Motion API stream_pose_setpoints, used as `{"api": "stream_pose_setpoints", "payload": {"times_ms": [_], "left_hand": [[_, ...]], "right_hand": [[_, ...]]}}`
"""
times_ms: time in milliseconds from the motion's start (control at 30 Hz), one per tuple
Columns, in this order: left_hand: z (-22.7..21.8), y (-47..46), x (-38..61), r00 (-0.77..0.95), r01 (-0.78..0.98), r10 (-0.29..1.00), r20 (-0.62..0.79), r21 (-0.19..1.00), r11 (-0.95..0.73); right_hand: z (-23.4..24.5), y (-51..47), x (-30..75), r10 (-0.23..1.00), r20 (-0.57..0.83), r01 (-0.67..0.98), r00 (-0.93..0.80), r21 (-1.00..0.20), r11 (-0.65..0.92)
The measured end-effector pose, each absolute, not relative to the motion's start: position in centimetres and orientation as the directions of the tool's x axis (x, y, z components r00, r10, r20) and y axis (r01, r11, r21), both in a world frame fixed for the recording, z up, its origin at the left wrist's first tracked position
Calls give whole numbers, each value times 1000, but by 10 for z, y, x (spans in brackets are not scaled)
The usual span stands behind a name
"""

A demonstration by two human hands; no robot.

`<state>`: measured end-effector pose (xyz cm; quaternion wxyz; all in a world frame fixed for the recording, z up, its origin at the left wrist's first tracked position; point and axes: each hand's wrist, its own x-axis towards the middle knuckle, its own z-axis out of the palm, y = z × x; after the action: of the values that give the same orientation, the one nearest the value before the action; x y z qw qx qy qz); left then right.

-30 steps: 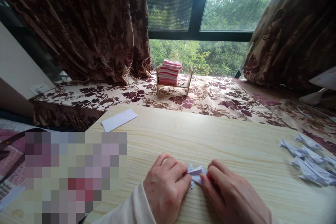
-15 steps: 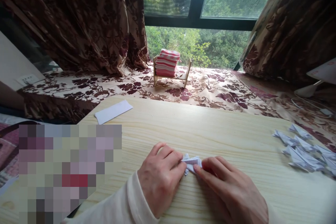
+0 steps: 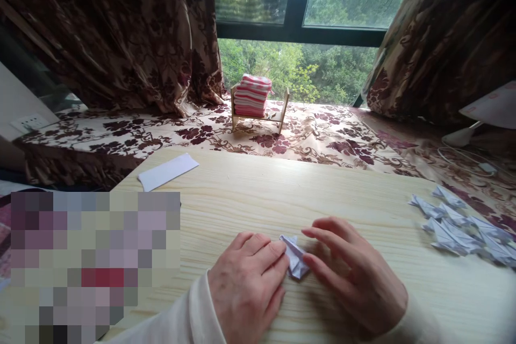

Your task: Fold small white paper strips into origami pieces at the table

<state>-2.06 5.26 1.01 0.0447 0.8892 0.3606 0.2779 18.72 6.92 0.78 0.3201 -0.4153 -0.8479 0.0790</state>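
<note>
A small piece of folded white paper [image 3: 296, 260] lies on the wooden table, slanted between my two hands. My left hand [image 3: 250, 279] rests palm down, its fingers close together and curled onto the left edge of the paper, holding it against the tabletop. Where those fingertips meet the paper, part of it is covered. On the other side my right hand [image 3: 357, 271] is open, with thumb and fingers spread apart. Its thumb tip is at the paper's right edge; I cannot tell whether it touches. The index finger is raised above and to the right of the paper.
Several folded paper pieces [image 3: 461, 231] are grouped at the table's right side. A flat white paper strip [image 3: 168, 172] lies at the far left corner. Behind the table [image 3: 242, 188], a small wooden rack [image 3: 278, 118] holds stacked red-and-white cloths [image 3: 252, 98]. The left foreground is pixelated.
The folded paper has turned from nearly level to a steeper slant. My right hand has let go and spread its fingers. The left hand stays on the paper. The view has shifted slightly.
</note>
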Motion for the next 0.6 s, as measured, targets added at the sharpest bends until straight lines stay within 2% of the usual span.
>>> {"api": "stream_pose_setpoints", "payload": {"times_ms": [100, 267, 600], "left_hand": [[13, 54, -21, 602, 596, 660, 449, 298, -746], [10, 53, -21, 590, 595, 674, 444, 325, -735], [-2, 58, -24, 623, 575, 555, 551, 158, -803]], "right_hand": [[5, 70, 183, 779, 407, 657, -477, -424, 623], [4, 65, 176, 768, 434, 662, -471, -401, 633], [4, 63, 173, 730, 472, 675, -494, -322, 664]]}}
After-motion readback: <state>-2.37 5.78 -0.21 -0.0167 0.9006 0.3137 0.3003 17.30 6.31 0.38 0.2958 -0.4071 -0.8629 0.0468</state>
